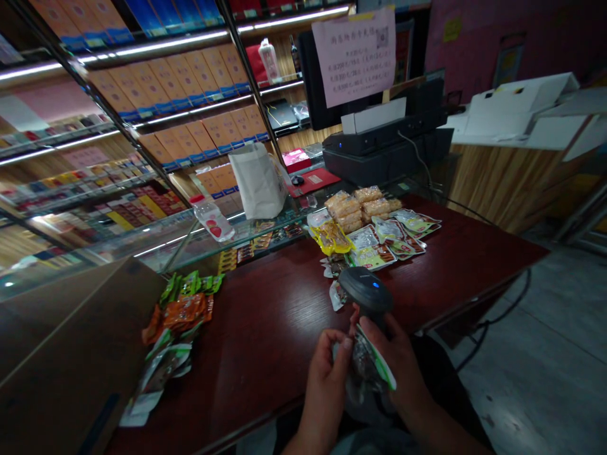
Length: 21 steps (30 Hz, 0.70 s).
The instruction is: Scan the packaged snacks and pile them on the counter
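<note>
Close to the table's front edge, my left hand pinches a small clear snack packet with dark contents and a green-edged strip. My right hand is closed around the handle of a dark barcode scanner, and its thumb presses on the packet's other side. A blue light glows on top of the scanner head. Part of the handle is hidden by my right fingers. A thin reddish piece sticks up between the hands; I cannot make out what it is. Just beyond the scanner lies a small packet.
Snack packs and bagged pale snacks lie beyond the scanner. Orange packets and green ones lie beside a cardboard box at left. A glass counter holds a bottle, a white bag and a monitor.
</note>
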Each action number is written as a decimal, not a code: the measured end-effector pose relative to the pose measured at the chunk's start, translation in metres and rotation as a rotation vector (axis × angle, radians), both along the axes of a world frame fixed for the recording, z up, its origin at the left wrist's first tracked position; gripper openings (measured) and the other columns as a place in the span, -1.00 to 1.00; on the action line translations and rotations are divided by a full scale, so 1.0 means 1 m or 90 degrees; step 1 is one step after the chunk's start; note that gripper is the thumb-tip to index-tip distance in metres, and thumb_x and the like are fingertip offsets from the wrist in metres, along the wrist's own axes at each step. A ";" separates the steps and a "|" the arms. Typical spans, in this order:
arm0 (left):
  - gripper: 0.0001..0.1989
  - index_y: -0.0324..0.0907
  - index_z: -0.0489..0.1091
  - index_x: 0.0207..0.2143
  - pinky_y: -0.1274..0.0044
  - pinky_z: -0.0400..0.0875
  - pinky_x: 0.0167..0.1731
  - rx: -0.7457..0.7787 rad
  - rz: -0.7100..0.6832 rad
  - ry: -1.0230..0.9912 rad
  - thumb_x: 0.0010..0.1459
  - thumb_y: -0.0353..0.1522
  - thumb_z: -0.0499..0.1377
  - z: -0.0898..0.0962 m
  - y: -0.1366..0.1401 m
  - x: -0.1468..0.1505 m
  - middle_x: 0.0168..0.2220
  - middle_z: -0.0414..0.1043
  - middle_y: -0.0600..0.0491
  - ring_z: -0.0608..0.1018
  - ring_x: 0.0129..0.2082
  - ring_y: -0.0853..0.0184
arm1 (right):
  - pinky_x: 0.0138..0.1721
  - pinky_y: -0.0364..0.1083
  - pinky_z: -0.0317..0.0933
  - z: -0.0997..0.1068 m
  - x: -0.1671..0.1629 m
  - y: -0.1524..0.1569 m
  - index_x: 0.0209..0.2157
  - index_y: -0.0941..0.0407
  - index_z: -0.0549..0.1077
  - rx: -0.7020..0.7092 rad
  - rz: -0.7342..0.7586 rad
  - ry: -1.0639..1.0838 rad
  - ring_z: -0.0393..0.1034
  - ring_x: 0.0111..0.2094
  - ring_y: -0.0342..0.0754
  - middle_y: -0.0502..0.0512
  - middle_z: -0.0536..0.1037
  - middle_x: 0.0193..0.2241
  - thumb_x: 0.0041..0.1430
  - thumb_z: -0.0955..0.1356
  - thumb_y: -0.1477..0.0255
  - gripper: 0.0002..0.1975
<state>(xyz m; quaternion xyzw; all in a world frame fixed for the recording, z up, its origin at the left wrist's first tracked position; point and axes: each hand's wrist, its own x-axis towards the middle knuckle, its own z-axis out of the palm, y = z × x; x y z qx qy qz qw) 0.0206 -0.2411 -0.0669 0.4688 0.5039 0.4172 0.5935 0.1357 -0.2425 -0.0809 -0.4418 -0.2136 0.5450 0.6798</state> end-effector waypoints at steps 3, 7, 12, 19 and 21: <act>-0.60 -0.11 0.22 -0.42 0.62 0.25 -0.50 0.068 0.038 0.072 0.12 0.01 0.20 0.001 0.012 -0.013 -0.55 0.20 0.22 0.29 -0.55 0.45 | -0.35 -0.07 0.36 -0.004 0.006 0.002 -0.24 0.03 0.58 -0.009 0.001 0.030 0.50 -0.45 0.01 -0.04 0.63 -0.47 -0.01 0.53 0.13 -0.66; -0.65 -0.11 0.23 -0.40 0.64 0.26 -0.51 0.119 0.128 0.089 0.13 -0.05 0.21 0.004 0.033 -0.032 -0.53 0.21 0.23 0.29 -0.54 0.47 | -0.46 -0.14 0.32 -0.004 0.019 0.000 -0.26 0.02 0.59 -0.002 0.011 0.046 0.42 -0.54 -0.07 -0.07 0.58 -0.57 0.04 0.52 0.17 -0.72; -0.57 -0.15 0.32 -0.34 0.65 0.32 -0.53 -0.020 0.196 -0.090 -0.11 -0.12 0.40 0.004 0.059 -0.053 -0.51 0.36 0.22 0.37 -0.57 0.50 | -0.60 -0.24 0.20 0.004 0.032 -0.005 -0.40 0.11 0.56 0.003 0.031 -0.001 0.32 -0.64 -0.19 -0.05 0.53 -0.62 -0.01 0.53 0.13 -0.67; -0.46 -0.23 0.45 -0.17 0.52 0.47 -0.25 -0.057 0.146 -0.114 -0.24 -0.27 0.48 -0.003 0.076 -0.085 -0.29 0.59 0.00 0.59 -0.34 0.34 | -0.58 -0.26 0.23 0.003 0.035 -0.003 -0.27 0.08 0.61 -0.020 0.015 0.006 0.33 -0.65 -0.24 -0.06 0.55 -0.58 -0.05 0.56 0.13 -0.63; -0.50 -0.21 0.45 -0.13 0.49 0.46 -0.27 0.001 0.103 -0.007 -0.14 -0.24 0.41 -0.007 0.081 -0.096 -0.26 0.59 -0.03 0.60 -0.32 0.29 | -0.60 -0.26 0.22 0.001 0.034 -0.002 -0.28 0.09 0.61 -0.018 0.022 0.006 0.33 -0.66 -0.24 -0.06 0.55 -0.58 -0.05 0.56 0.13 -0.63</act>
